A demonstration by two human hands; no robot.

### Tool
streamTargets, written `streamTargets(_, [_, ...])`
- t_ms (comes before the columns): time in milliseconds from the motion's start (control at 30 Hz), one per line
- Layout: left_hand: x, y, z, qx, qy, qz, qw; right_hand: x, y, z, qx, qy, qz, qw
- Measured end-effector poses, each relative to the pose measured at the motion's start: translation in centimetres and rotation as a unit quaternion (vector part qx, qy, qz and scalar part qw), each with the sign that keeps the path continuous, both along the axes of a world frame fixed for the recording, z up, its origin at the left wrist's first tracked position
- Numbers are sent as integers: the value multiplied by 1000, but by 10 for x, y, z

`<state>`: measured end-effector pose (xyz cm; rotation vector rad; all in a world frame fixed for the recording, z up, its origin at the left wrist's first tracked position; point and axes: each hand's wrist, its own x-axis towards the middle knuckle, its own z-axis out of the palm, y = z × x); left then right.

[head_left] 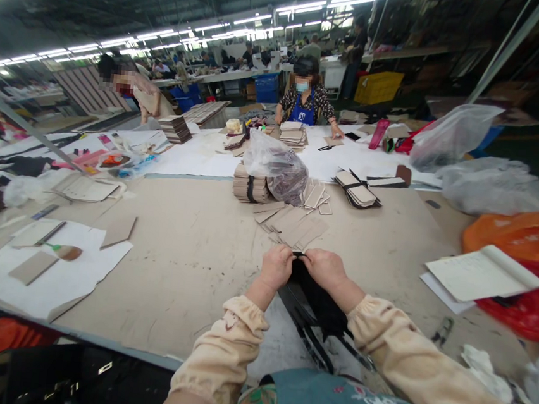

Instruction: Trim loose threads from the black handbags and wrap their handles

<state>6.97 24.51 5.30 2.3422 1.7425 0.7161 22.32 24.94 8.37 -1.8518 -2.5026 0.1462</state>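
My left hand (276, 266) and my right hand (324, 267) are close together over the table, both pinched on the top edge of a black strap (310, 298) that runs down toward me. Black strips (313, 343) lie under it on the tabletop. Just beyond my fingers lies a spread of flat tan cardboard pieces (293, 226). Both wrists wear peach sleeve covers.
A banded cardboard stack (250, 187) and a clear plastic bag (277, 168) sit behind the spread. White papers (479, 276) and orange bags (523, 242) lie right. A brush (65, 251) on white paper lies left. A person in a blue apron (304, 104) works across the table.
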Motion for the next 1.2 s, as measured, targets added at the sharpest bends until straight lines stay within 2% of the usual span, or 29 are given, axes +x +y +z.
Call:
streamTargets(467, [-1,0,-5,11,-21,-10,1000,-7,-1,3,-17,-2,-2,1000])
streamTargets(1200, [4,3,0,-9,-4,10,1000,-5,-1,0,0,20,-5,1000])
